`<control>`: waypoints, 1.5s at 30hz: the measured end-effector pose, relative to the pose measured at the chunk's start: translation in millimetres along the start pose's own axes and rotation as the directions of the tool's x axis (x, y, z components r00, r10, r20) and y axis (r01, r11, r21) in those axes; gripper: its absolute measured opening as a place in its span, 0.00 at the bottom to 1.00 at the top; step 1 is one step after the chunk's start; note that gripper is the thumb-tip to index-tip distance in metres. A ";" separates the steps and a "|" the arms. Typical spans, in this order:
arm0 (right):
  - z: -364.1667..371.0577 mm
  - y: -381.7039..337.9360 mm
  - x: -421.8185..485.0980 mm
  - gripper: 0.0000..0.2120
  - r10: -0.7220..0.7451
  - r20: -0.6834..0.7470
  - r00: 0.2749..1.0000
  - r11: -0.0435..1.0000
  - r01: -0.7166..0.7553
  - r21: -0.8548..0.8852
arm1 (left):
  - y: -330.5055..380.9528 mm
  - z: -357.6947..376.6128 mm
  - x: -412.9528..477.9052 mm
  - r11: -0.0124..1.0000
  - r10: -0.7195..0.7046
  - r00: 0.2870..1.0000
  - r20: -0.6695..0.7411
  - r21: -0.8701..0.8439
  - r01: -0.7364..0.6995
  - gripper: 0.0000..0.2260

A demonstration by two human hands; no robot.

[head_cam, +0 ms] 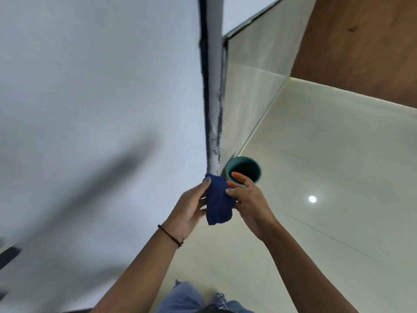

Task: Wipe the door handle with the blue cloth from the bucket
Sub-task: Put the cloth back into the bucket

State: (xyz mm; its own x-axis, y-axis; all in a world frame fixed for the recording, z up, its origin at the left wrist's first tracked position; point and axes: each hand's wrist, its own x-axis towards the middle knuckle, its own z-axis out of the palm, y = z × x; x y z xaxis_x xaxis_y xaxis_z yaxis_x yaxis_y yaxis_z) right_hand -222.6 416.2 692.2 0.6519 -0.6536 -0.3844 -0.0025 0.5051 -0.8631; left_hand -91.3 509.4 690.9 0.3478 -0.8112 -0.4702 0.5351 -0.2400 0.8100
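Observation:
A dark blue cloth hangs folded between my two hands, in front of me and above the floor. My left hand pinches its left edge with thumb and fingers. My right hand holds its right side, fingers spread over it. Just beyond my right fingers a teal bucket stands on the floor against the door frame; its inside looks dark. A dark blurred shape at the far left edge, low on the white door, may be the door handle; I cannot tell.
The white door fills the left half of the view, with the frame's edge running down the middle. Pale glossy floor tiles spread to the right. A wooden panel stands at the upper right. My jeans show at the bottom.

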 end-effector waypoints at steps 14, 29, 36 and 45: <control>-144.3 -90.1 143.0 0.09 -0.181 -0.322 0.929 0.897 0.022 -0.441 | 24.5 114.1 239.6 0.932 0.143 0.982 0.121 0.317 -0.175 0.07; -271.8 -111.0 383.7 0.16 0.353 -0.229 0.907 0.930 -0.368 -0.023 | 10.1 150.0 472.5 0.968 -0.229 0.952 -0.201 -0.154 0.200 0.12; -355.4 3.0 537.8 0.21 0.659 -0.054 0.750 0.747 -0.662 -0.067 | -101.5 123.1 595.0 0.927 -0.365 0.748 -0.553 -0.289 0.239 0.11; -437.1 207.9 685.8 0.28 0.692 -0.163 0.703 0.627 -0.697 -0.348 | -295.7 37.9 767.8 0.831 -0.550 0.553 -0.625 -0.476 0.289 0.13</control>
State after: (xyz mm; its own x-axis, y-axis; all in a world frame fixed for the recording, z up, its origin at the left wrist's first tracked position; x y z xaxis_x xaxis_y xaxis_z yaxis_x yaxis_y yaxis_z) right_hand -107.5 -173.4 106.0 0.3332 -0.2018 -0.9210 -0.7197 0.5766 -0.3867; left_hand -11.6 -62.7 103.7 0.3793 0.0172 -0.9251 0.9113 -0.1802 0.3703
